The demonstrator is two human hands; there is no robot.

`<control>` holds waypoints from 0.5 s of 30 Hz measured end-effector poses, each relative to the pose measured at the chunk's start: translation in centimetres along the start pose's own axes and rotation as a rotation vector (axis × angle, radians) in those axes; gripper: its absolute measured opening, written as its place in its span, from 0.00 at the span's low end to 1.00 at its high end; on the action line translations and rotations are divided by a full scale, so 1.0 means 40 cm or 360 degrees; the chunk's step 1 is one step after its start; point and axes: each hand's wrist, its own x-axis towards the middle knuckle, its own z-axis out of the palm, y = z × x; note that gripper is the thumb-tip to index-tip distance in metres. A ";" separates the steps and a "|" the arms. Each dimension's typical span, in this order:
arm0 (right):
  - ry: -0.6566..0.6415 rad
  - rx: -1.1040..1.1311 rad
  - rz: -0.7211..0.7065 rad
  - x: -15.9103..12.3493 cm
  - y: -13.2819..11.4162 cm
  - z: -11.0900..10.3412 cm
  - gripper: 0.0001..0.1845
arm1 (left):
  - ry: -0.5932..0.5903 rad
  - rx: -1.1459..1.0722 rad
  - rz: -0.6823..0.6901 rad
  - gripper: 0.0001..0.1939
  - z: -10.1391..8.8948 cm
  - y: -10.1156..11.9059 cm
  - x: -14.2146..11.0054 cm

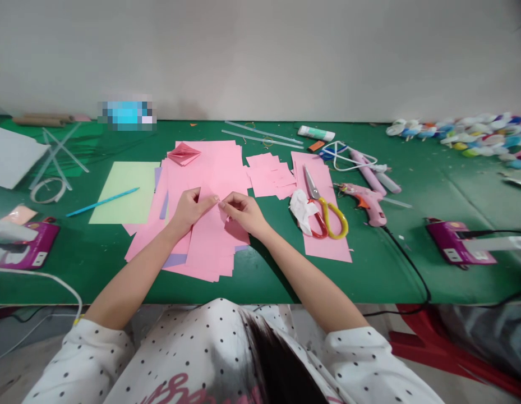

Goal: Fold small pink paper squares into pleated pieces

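Both hands are brought together over a loose pile of pink sheets [210,247] at the middle of the desk [268,286]. In the left hand [188,212] and right hand [245,213], thumb and forefinger are drawn close, fingertips nearly meeting. A small pale-pink bit [218,200] is seen between them; its shape cannot be made out, and whether it is gripped by one hand or both cannot be told. Purple paper [176,260] is partly covered by the pile.

On the pile's far left part, a folded pink piece [183,154] is noted. To the right, small pink squares [268,175] are scattered, overlapping. Farther right, a pink strip [327,247] is partly covered by scissors [312,191], blades pointed far, and crumpled tissue [301,210]. A pink glue gun [372,209] is placed right of these. At left, a pale green sheet [113,179] is crossed by a blue pencil [102,202].
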 end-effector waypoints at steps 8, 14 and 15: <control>0.0064 -0.0070 -0.0040 -0.001 0.002 0.004 0.12 | -0.0047 0.0014 0.0014 0.17 0.003 -0.003 -0.001; 0.0053 -0.0067 -0.0034 0.001 -0.007 0.001 0.10 | -0.0031 -0.0050 0.0037 0.17 0.009 -0.002 -0.005; 0.0048 -0.0066 -0.0041 0.000 -0.008 0.001 0.09 | -0.0027 -0.0086 0.0055 0.17 0.007 -0.001 -0.003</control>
